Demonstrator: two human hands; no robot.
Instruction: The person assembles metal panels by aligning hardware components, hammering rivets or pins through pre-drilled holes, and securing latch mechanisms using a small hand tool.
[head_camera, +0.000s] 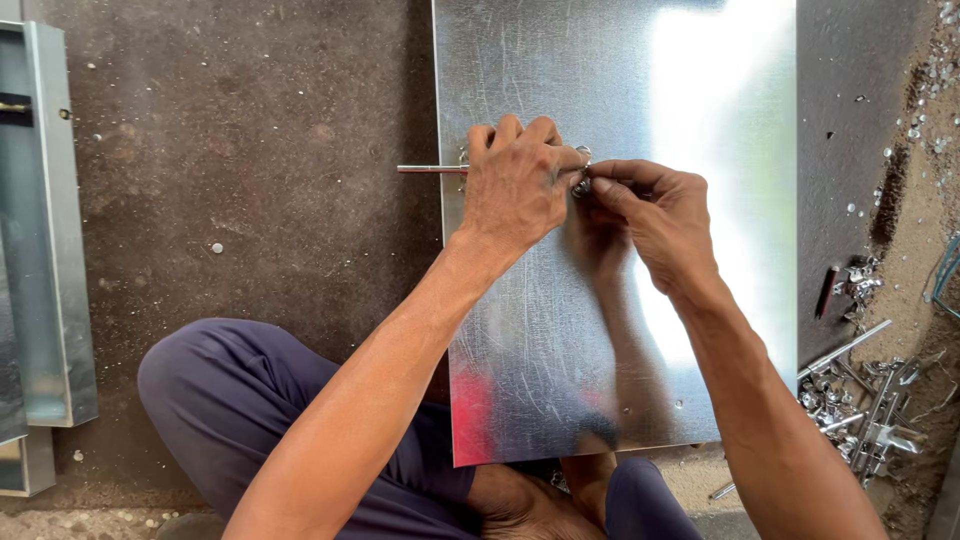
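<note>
Rod (430, 169) gripped by left hand (515, 190), far end hidden | right hand (655, 215) pinching small fitting (582, 185)

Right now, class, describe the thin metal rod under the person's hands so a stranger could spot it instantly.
Start at the large shiny galvanised steel sheet lying on the dark floor. On its left edge, near the top, the left hand covers a thin silver metal rod. It alone juts sideways past the sheet's edge; the other rods lie heaped at the right.
</note>
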